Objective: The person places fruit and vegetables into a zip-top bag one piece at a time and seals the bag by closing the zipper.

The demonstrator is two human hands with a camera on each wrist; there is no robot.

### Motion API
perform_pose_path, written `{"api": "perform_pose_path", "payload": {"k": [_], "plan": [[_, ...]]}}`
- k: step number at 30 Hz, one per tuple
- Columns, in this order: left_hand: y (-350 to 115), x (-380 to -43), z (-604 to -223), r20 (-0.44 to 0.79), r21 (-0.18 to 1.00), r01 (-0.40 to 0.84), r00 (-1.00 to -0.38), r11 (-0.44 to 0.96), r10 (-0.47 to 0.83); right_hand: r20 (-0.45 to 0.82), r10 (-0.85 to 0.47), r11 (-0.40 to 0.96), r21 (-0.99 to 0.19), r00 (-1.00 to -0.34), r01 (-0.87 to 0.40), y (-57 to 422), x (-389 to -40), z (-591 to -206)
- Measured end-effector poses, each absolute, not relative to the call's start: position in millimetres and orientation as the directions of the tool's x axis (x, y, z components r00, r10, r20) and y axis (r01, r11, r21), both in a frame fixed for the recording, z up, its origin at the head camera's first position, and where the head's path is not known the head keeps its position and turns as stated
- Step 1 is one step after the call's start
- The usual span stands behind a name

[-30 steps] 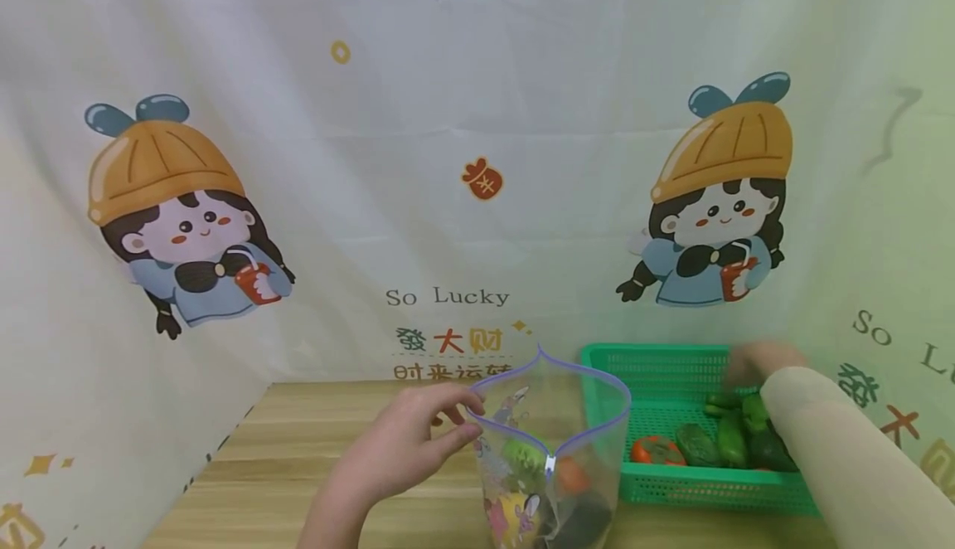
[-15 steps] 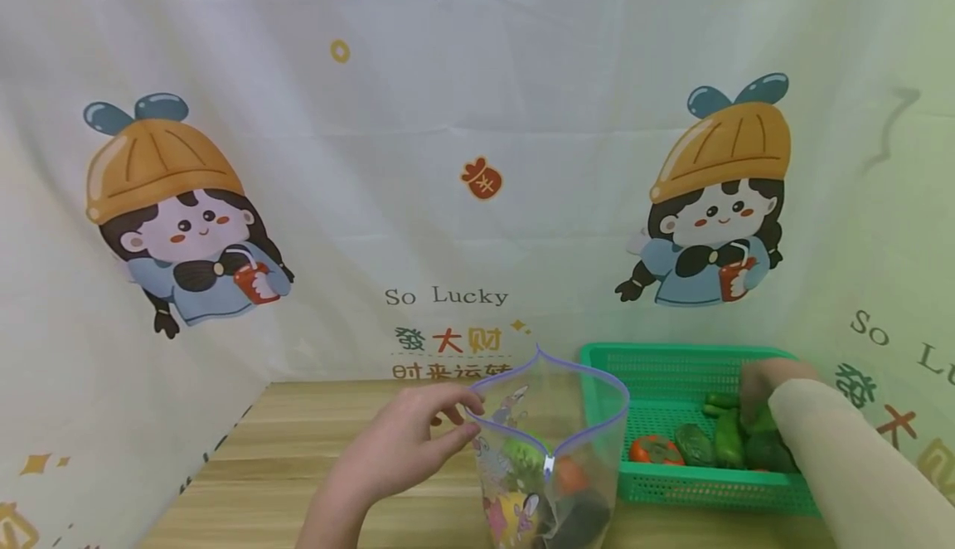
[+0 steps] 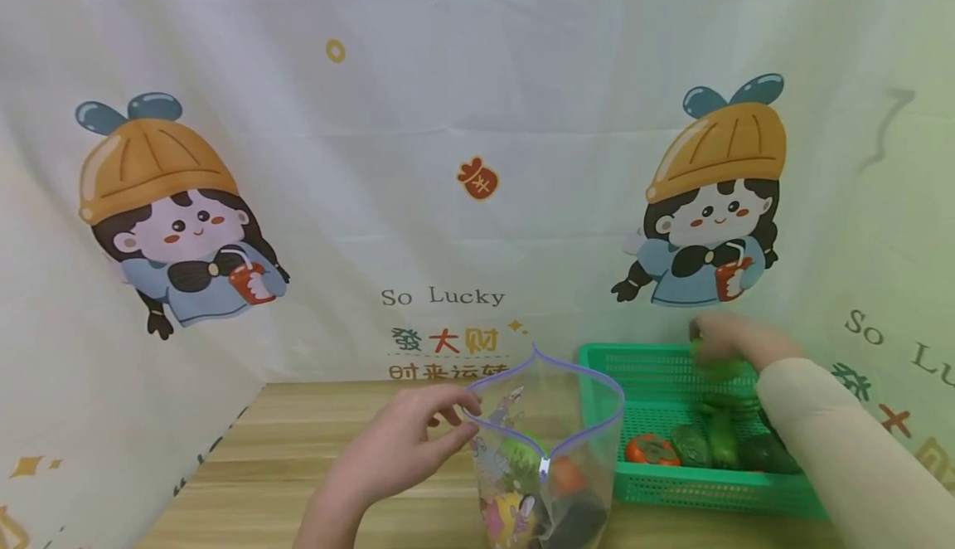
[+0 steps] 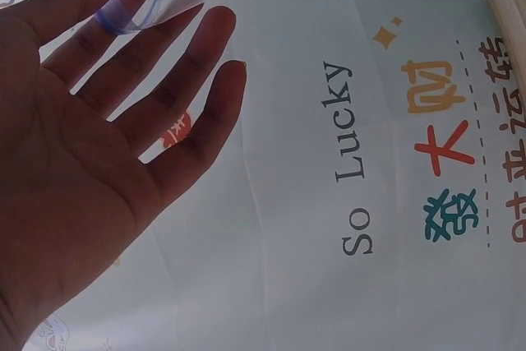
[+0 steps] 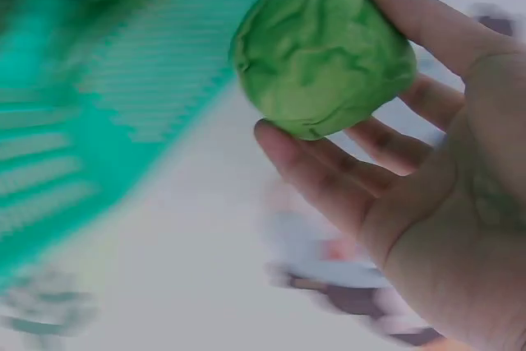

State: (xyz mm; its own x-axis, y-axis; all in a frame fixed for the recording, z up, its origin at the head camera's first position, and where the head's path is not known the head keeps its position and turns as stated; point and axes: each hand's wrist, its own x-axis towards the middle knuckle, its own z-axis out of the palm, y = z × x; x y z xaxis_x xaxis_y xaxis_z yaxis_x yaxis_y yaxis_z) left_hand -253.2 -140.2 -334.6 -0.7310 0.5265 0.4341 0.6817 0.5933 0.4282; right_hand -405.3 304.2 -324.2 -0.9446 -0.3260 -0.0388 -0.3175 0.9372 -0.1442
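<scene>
One cabbage (image 5: 325, 55) — in right hand (image 5: 448, 191)

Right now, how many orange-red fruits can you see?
2: one fruit in the basket, near its front left corner, another inside the clear bag. A red sliver along the basket's front edge may be a third; more could be hidden.

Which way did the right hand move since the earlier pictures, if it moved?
Yes: the right hand went up and left against the green basket in the head view.

Cloth-lined booth, cartoon-printed hangings (image 3: 567, 159) around three sides, wood-grain tabletop (image 3: 298, 441) between them
</scene>
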Motion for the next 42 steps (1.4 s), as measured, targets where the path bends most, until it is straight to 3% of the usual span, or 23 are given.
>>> {"api": "perform_pose_path", "payload": {"k": [5,9,15,20,24,34,42], "plan": [[-141.2,-251.9,-334.5,0.427,0.436,0.676,-0.736,0.594,0.525,0.199,-0.404,0.899,-0.092,-0.893,-0.428,244.6,-379.4,-279.9],[-140.8,-251.2,-334.1,0.426,0.434,0.674,-0.738,0.598,0.523,0.387,-0.45,0.848,-0.099,-0.805,-0.521,206.3,-340.8,-263.4],[-138.1,-251.6,-332.9,0.437,0.413,0.684,-0.728,0.602,0.527,0.68,-0.442,0.713,-0.128,-0.584,-0.689,177.3,-269.3,-265.7],[-141.2,-249.4,-331.6,0.43,0.426,0.673,-0.739,0.605,0.519,0.776,-0.401,0.613,-0.168,-0.487,-0.772,166.6,-232.8,-284.0],[-138.1,-249.1,-331.3,0.429,0.425,0.676,-0.736,0.602,0.524,0.773,-0.428,0.561,-0.18,-0.469,-0.808,164.3,-235.3,-295.5],[-134.5,-249.0,-331.5,0.453,0.417,0.693,-0.72,0.588,0.526,0.67,-0.503,0.535,-0.255,-0.546,-0.806,163.9,-251.1,-308.1],[-131.7,-247.6,-332.5,0.434,0.436,0.681,-0.732,0.588,0.526,0.649,-0.538,0.487,-0.281,-0.538,-0.827,165.5,-251.9,-311.8]]}}
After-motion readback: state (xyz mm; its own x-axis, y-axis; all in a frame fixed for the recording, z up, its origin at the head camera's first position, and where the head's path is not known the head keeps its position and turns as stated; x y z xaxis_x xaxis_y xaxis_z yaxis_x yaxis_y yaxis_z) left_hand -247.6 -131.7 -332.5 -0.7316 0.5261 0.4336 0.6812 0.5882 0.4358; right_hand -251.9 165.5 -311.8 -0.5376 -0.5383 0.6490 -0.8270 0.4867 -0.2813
